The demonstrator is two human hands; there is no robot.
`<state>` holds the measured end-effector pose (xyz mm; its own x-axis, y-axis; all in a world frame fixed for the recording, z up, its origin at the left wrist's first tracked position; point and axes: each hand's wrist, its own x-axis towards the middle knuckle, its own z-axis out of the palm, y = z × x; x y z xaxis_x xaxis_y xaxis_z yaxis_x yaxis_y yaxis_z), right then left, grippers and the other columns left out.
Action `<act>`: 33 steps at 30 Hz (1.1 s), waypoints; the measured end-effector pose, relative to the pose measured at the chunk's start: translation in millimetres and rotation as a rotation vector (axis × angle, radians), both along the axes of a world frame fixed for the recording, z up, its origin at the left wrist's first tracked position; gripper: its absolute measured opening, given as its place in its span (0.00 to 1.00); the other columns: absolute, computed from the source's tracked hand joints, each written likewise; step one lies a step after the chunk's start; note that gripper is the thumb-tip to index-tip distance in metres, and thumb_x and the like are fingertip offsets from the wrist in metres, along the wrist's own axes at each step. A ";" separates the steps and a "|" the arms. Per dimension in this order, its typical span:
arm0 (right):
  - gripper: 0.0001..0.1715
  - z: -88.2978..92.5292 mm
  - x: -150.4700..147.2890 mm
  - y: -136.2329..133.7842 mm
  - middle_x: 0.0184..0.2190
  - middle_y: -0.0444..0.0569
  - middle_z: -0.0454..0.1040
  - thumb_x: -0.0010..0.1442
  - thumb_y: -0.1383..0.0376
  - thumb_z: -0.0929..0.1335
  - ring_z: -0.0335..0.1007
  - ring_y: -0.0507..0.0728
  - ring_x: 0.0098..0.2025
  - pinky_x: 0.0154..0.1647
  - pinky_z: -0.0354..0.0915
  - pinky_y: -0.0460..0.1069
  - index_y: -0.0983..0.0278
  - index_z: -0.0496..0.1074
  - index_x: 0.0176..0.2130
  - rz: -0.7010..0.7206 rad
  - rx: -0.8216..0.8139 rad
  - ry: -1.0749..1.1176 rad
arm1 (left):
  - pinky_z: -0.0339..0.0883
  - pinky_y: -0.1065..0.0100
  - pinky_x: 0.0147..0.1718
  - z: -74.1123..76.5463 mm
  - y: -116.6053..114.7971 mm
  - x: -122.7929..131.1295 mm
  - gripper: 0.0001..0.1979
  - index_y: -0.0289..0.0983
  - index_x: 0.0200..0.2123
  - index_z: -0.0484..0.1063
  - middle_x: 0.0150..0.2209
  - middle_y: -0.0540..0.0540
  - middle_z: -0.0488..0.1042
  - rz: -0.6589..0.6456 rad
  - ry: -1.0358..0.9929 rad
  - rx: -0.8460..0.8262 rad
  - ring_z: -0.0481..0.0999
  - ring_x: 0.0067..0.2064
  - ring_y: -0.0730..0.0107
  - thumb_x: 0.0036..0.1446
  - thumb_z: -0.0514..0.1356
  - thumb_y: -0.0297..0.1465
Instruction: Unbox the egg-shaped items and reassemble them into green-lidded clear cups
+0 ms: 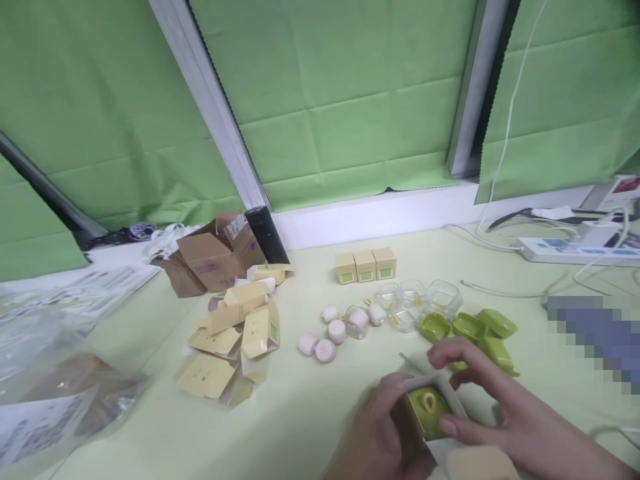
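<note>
Both my hands are low in the picture, around a small open cardboard box (434, 399) with a green case inside it. My left hand (380, 430) wraps the box's left side. My right hand (493, 410) grips its right side, with the thumb on the green case and the fingers curled over the box's far edge. Just behind the hands lie several green cases (470, 328) and several clear plastic shells (415, 298). A few pink-white earbud cases (336, 331) lie to the left of those.
Three closed yellow boxes (365, 265) stand in a row at the back. A heap of flattened yellow boxes (239, 333) and a brown carton (213, 260) with a black cylinder (265, 235) lie left. Plastic bags (55, 387) fill the near left; a power strip (575, 248) with cables is right.
</note>
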<state>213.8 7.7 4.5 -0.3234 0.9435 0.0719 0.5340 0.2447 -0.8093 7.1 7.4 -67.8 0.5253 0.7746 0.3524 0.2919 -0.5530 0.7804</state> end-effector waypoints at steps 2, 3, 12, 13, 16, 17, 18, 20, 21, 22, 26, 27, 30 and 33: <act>0.09 3.7 -2.5 -1.4 0.34 0.45 0.73 0.54 0.58 0.69 0.71 0.57 0.38 0.41 0.69 0.49 0.58 0.71 0.37 0.027 0.009 0.010 | 0.63 0.57 0.48 1.8 1.5 -1.2 0.34 0.42 0.58 0.53 0.52 0.38 0.64 -0.019 0.107 0.059 0.68 0.51 0.54 0.49 0.62 0.34; 0.08 4.5 -3.3 -2.1 0.32 0.45 0.73 0.57 0.58 0.68 0.71 0.56 0.36 0.40 0.69 0.49 0.57 0.72 0.36 0.078 -0.003 0.028 | 0.64 0.57 0.47 3.4 2.0 -2.2 0.35 0.42 0.58 0.53 0.52 0.38 0.64 -0.031 0.159 0.073 0.68 0.50 0.54 0.48 0.62 0.35; 0.32 -28.9 19.8 -6.2 0.55 0.49 0.67 0.58 0.52 0.65 0.61 0.65 0.58 0.55 0.63 0.57 0.48 0.56 0.60 0.208 0.184 0.152 | 0.63 0.55 0.51 5.4 -5.8 -7.1 0.40 0.39 0.58 0.50 0.54 0.38 0.65 0.068 0.119 -0.157 0.67 0.53 0.52 0.45 0.66 0.37; 0.30 -29.8 18.9 -6.0 0.56 0.48 0.65 0.59 0.56 0.66 0.60 0.64 0.59 0.55 0.62 0.56 0.46 0.57 0.59 0.227 0.214 0.086 | 0.63 0.55 0.52 4.8 -6.5 -6.9 0.40 0.39 0.58 0.51 0.54 0.38 0.65 0.071 0.118 -0.169 0.67 0.54 0.52 0.45 0.66 0.36; 0.21 -22.6 7.2 -3.3 0.57 0.47 0.64 0.64 0.62 0.62 0.61 0.61 0.58 0.55 0.63 0.53 0.45 0.64 0.56 0.191 0.241 -0.105 | 0.61 0.52 0.53 2.5 -7.6 -7.7 0.40 0.39 0.59 0.50 0.55 0.37 0.64 0.088 0.136 -0.157 0.66 0.55 0.51 0.45 0.66 0.37; 0.20 -18.1 2.1 -2.1 0.55 0.48 0.66 0.64 0.61 0.61 0.62 0.60 0.57 0.54 0.64 0.53 0.46 0.65 0.55 0.161 0.224 -0.139 | 0.61 0.51 0.54 1.6 -7.6 -8.5 0.41 0.39 0.59 0.49 0.55 0.36 0.64 0.094 0.145 -0.144 0.65 0.55 0.50 0.46 0.65 0.39; 0.20 -13.5 -2.7 -0.9 0.54 0.48 0.67 0.65 0.60 0.60 0.64 0.60 0.56 0.53 0.65 0.52 0.48 0.65 0.55 0.147 0.194 -0.155 | 0.62 0.51 0.53 0.9 -7.6 -9.3 0.41 0.38 0.60 0.48 0.55 0.35 0.64 0.095 0.156 -0.134 0.66 0.55 0.49 0.46 0.65 0.40; 0.20 -5.8 -9.9 0.5 0.50 0.49 0.71 0.65 0.58 0.59 0.68 0.59 0.52 0.51 0.67 0.51 0.50 0.66 0.55 0.146 0.127 -0.155 | 0.63 0.50 0.51 1.4 -6.9 -10.8 0.42 0.37 0.60 0.49 0.53 0.35 0.67 0.092 0.176 -0.135 0.68 0.53 0.49 0.46 0.65 0.42; 0.20 -3.6 -12.0 0.4 0.48 0.48 0.72 0.65 0.57 0.58 0.69 0.59 0.51 0.50 0.68 0.51 0.50 0.67 0.55 0.156 0.099 -0.147 | 0.64 0.50 0.51 2.7 -6.3 -11.1 0.42 0.36 0.59 0.49 0.52 0.35 0.67 0.091 0.184 -0.142 0.69 0.52 0.49 0.46 0.65 0.42; 0.20 -2.8 -13.2 0.0 0.47 0.48 0.73 0.66 0.56 0.58 0.70 0.59 0.50 0.50 0.68 0.51 0.50 0.67 0.54 0.162 0.079 -0.138 | 0.64 0.50 0.51 4.6 -5.6 -11.0 0.42 0.36 0.59 0.50 0.52 0.35 0.68 0.090 0.188 -0.150 0.69 0.52 0.49 0.45 0.65 0.42; 0.25 -13.5 -13.7 -3.9 0.50 0.49 0.72 0.64 0.53 0.59 0.68 0.60 0.53 0.51 0.67 0.52 0.52 0.61 0.59 0.066 -0.008 -0.091 | 0.64 0.53 0.51 12.5 -3.7 -7.6 0.39 0.41 0.59 0.52 0.54 0.38 0.67 0.036 0.189 -0.120 0.69 0.53 0.52 0.45 0.66 0.39; 0.28 -18.4 -13.1 -4.3 0.50 0.50 0.72 0.63 0.52 0.59 0.68 0.60 0.53 0.51 0.68 0.52 0.53 0.57 0.61 0.014 -0.033 -0.063 | 0.64 0.54 0.51 13.6 -3.5 -6.9 0.38 0.42 0.58 0.53 0.55 0.38 0.66 0.001 0.177 -0.083 0.68 0.53 0.52 0.46 0.66 0.38; 0.33 -32.2 -8.9 -1.7 0.51 0.52 0.70 0.63 0.51 0.59 0.68 0.59 0.53 0.50 0.69 0.50 0.56 0.49 0.63 -0.150 -0.030 0.047 | 0.63 0.55 0.51 20.1 0.8 -11.6 0.32 0.41 0.55 0.58 0.54 0.38 0.67 -0.004 0.125 0.007 0.68 0.54 0.53 0.47 0.65 0.35; 0.31 -38.9 -4.2 3.8 0.50 0.53 0.71 0.62 0.51 0.59 0.69 0.58 0.52 0.49 0.68 0.51 0.56 0.53 0.61 -0.253 0.117 0.140 | 0.65 0.56 0.49 44.0 24.8 -31.0 0.28 0.41 0.55 0.56 0.52 0.39 0.67 0.303 0.078 -0.066 0.70 0.51 0.55 0.51 0.61 0.34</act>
